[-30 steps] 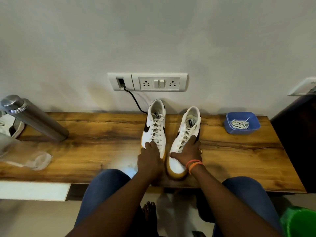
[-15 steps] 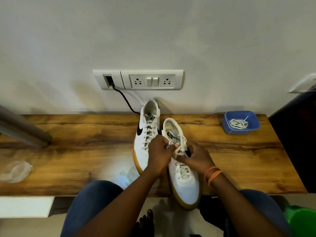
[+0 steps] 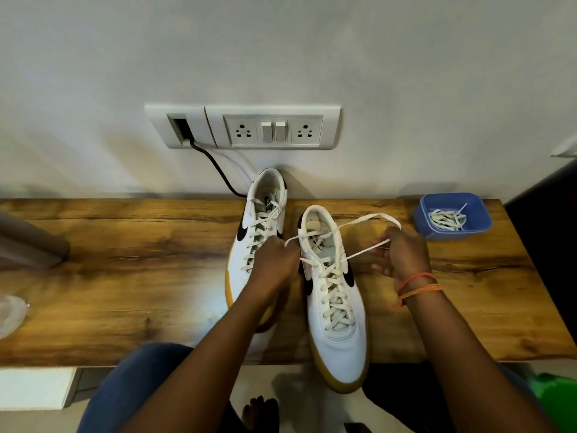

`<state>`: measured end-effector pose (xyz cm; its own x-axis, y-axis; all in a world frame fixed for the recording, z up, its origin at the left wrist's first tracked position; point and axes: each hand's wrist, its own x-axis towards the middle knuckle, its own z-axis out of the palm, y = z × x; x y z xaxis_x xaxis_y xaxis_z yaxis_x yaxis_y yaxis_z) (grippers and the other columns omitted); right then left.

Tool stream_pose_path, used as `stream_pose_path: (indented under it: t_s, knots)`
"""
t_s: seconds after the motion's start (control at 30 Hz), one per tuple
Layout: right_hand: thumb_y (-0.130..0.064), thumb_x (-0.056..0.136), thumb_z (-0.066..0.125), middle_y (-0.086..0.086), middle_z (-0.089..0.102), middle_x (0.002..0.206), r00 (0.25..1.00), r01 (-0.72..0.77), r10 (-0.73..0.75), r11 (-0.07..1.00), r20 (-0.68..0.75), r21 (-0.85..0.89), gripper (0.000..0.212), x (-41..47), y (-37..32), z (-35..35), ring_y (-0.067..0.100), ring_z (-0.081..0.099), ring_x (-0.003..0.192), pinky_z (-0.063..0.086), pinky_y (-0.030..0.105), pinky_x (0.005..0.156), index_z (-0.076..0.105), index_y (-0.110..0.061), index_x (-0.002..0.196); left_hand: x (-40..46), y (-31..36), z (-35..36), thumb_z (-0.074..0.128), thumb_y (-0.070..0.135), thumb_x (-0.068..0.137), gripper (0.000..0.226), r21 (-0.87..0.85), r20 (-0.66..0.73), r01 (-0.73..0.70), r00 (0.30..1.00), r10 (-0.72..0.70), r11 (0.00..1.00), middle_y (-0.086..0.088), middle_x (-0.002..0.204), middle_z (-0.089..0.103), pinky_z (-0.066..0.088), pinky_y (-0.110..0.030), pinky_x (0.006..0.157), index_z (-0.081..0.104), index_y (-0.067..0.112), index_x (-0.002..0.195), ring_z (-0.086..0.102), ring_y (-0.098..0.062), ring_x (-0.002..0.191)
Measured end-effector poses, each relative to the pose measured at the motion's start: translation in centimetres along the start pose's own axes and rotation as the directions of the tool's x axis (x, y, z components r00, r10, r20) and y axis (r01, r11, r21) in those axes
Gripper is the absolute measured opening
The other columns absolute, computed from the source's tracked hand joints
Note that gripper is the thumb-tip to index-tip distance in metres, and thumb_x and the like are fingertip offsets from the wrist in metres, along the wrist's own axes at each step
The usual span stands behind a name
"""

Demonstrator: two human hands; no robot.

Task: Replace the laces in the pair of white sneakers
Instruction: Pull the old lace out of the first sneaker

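Two white sneakers with tan soles stand on the wooden table [image 3: 125, 260]. The left sneaker [image 3: 263, 214] is laced, its heel against the wall. The right sneaker [image 3: 340, 332] lies nearer me, its toe hanging over the table's front edge. Its cream lace [image 3: 365, 220] is untied and pulled out sideways in two strands. My left hand [image 3: 274, 264] pinches one lace end beside the shoe's collar. My right hand [image 3: 402, 254] grips the other strand out to the right. A blue bowl [image 3: 477, 210] at the back right holds spare white laces [image 3: 448, 218].
A white socket plate [image 3: 243, 126] on the wall has a black cable [image 3: 218, 170] running down behind the left sneaker. A steel cylinder [image 3: 28, 242] lies at the far left, a clear plastic piece [image 3: 9, 314] nearer me. A green object [image 3: 559, 398] sits lower right.
The right sneaker was drawn toward me. Both hands moved from its knot and spread apart, pulling the lace ends out to either side so the bow has come undone.
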<state>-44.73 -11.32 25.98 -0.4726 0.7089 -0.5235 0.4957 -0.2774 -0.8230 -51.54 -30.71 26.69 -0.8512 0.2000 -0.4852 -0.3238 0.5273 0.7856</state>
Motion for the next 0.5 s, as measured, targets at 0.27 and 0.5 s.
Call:
stream_pose_path:
  t_s: [0.27,0.5]
  knots:
    - [-0.035,0.094,0.044,0.018,0.068,0.09,0.976,0.149,-0.217,0.753,-0.028,-0.64,0.031,1.9,0.5,-2.9,0.037,0.067,0.08,0.058,0.049,0.074,0.064,-0.013,0.085,-0.1,-2.1,-2.4,0.049,0.013,0.095,0.014,0.77,-0.047,-0.148,0.957,0.286,0.621,-0.007,0.101,0.064,0.042,-0.031,0.067,0.058,0.013,0.105,0.064,-0.026,0.092]
    - [-0.03,0.088,0.067,0.015,0.063,0.114,0.982,0.17,-0.125,0.244,0.143,-0.955,0.029,2.3,0.8,-3.9,0.034,0.061,0.099,0.052,0.04,0.084,0.06,-0.013,0.11,-0.7,-2.2,-0.9,0.053,0.01,0.093,0.029,0.897,0.138,-0.21,0.969,0.204,0.389,-0.007,0.114,0.061,0.049,-0.035,0.077,0.048,0.011,0.121,0.065,-0.027,0.103]
